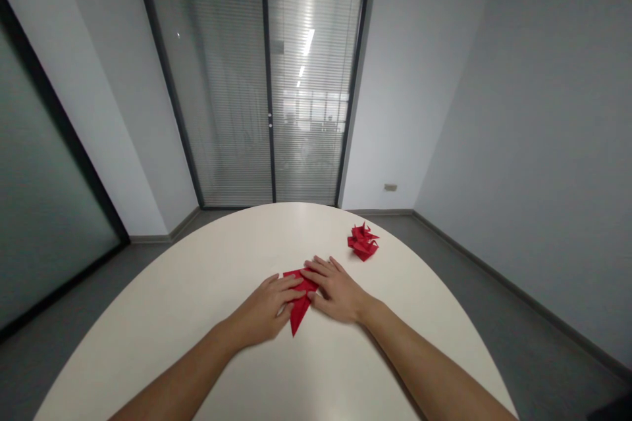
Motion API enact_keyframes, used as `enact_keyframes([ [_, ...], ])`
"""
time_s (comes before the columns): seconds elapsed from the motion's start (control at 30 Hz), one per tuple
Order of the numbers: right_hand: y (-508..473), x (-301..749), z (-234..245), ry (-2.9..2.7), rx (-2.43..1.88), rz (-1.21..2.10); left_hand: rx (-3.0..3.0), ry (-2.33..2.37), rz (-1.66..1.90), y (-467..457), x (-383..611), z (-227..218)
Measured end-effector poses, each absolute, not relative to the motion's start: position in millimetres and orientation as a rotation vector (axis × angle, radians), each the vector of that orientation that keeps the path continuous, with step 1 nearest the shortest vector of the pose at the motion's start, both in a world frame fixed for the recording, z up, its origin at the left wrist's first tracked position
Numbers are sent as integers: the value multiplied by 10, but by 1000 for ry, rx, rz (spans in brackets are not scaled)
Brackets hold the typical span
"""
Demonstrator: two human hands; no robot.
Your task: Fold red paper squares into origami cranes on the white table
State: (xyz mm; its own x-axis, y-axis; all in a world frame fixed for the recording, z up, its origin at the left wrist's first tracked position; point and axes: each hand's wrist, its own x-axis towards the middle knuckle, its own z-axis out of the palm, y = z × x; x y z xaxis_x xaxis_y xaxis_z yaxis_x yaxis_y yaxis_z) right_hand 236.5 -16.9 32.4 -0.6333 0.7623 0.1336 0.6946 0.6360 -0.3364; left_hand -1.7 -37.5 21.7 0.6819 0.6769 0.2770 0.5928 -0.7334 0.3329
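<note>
A folded piece of red paper (299, 313) lies on the table between my hands, with one narrow point toward me. My left hand (266, 309) rests on its left side, fingers stretched over the paper. From the right, my right hand (340, 289) lays its spread fingers on the paper's upper right part. Both hands press flat, so some of the folds beneath them are hidden. Beyond my right hand sits a small cluster of folded red paper cranes (363, 241); they overlap, and I cannot tell how many there are.
The round white table (237, 243) curves away on both sides, its far edge close to a glass door (316, 145) with blinds. A grey wall (543, 145) stands to the right, and a dark-framed glass panel (44, 177) is at the left.
</note>
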Motion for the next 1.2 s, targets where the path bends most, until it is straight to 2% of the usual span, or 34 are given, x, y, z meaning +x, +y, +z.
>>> enact_keyframes([
  [0.17,-188,2343,382,-2692,-1087,516,2651,1016,528,-426,16,299],
  [0.4,-113,2468,357,-2668,-1022,537,2692,1158,595,-492,62,302],
  [0.67,-141,2501,332,-2650,-1063,484,2710,1319,541,-436,3,265],
  [1.2,-113,2452,297,-2485,-988,245,2788,1244,703,-424,-14,152],
])
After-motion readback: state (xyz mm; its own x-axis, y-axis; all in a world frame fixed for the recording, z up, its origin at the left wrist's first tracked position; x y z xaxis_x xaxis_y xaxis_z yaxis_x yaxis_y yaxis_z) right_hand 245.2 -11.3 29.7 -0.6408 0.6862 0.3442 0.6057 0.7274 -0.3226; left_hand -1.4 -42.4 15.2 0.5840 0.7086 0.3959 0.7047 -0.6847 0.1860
